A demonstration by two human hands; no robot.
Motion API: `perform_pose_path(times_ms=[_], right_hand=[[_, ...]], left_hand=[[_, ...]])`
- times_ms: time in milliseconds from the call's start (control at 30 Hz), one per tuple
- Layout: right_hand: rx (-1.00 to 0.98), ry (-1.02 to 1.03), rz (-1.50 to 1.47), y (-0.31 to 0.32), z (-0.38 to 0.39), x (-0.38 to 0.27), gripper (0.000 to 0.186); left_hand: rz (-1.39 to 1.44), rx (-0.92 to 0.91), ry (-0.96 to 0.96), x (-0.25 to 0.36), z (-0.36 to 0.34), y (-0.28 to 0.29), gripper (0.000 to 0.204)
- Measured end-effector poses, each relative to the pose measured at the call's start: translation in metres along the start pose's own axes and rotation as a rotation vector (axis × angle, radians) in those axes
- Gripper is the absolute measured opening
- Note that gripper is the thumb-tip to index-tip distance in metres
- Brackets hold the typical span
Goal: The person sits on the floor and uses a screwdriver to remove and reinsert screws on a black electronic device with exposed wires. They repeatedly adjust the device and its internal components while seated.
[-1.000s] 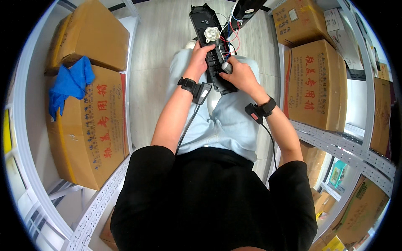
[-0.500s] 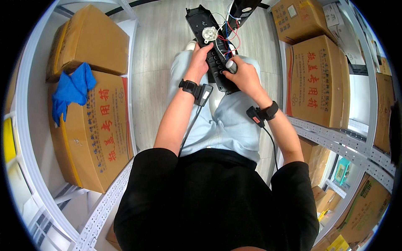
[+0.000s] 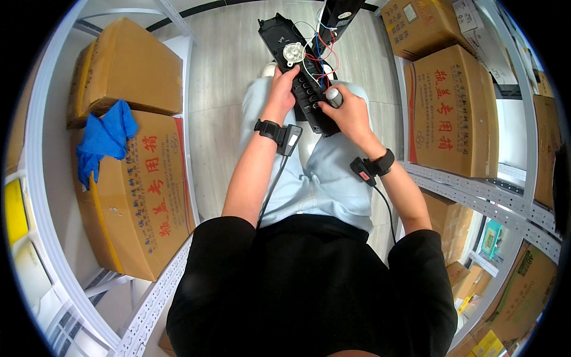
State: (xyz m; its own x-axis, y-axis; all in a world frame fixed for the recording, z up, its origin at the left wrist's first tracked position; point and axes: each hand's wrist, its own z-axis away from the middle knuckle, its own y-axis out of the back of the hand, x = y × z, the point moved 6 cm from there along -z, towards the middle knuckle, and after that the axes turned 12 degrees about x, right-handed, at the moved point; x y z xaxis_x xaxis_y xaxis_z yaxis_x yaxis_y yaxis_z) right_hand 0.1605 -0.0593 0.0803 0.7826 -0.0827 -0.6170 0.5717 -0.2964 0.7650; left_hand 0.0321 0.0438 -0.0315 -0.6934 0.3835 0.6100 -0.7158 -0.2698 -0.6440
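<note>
A long black plastic panel (image 3: 277,37) lies tilted across my knees. Screwed or seated on it is a round clear-white part (image 3: 293,53), and a row of small round posts runs along its lower half. My left hand (image 3: 284,89) is closed on the panel's left edge, thumb on top just below the white part. In my right hand (image 3: 351,113) is a short silver-grey cylinder (image 3: 334,97), gripped over the panel's right edge; its lower end is hidden. Red, blue and white wires (image 3: 333,56) join the panel to a black housing (image 3: 339,18) beyond it.
Shelves with cardboard boxes (image 3: 134,65) flank me on the left, and another large box (image 3: 446,113) stands on the right rack. A blue cloth (image 3: 107,140) drapes over the left boxes. Both wrists carry strapped black devices with cables (image 3: 270,190).
The panel and both hands have shifted slightly down and left in view. The grey cylinder has tipped a little to the right in my right hand.
</note>
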Motion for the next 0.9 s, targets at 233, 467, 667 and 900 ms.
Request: perform_pose_path(times_ms=[233,467,667,900], right_hand=[[0.126,0.304,0.077,0.007,0.004,-0.017,0.032],[0.177,0.097,-0.067,0.026,-0.014,-0.009,0.029],[-0.005,-0.341,-0.455,0.045,-0.036,0.024,0.030],[-0.126,-0.386,-0.489,0.055,-0.044,0.072,0.025]], left_hand=[[0.010,0.015,-0.022,-0.004,-0.006,0.005,0.037],[0.008,0.011,-0.012,0.000,-0.003,0.002,0.035],[-0.002,-0.042,0.016,0.004,0.003,-0.002,0.033],[0.010,-0.032,-0.033,0.006,-0.005,0.004,0.034]])
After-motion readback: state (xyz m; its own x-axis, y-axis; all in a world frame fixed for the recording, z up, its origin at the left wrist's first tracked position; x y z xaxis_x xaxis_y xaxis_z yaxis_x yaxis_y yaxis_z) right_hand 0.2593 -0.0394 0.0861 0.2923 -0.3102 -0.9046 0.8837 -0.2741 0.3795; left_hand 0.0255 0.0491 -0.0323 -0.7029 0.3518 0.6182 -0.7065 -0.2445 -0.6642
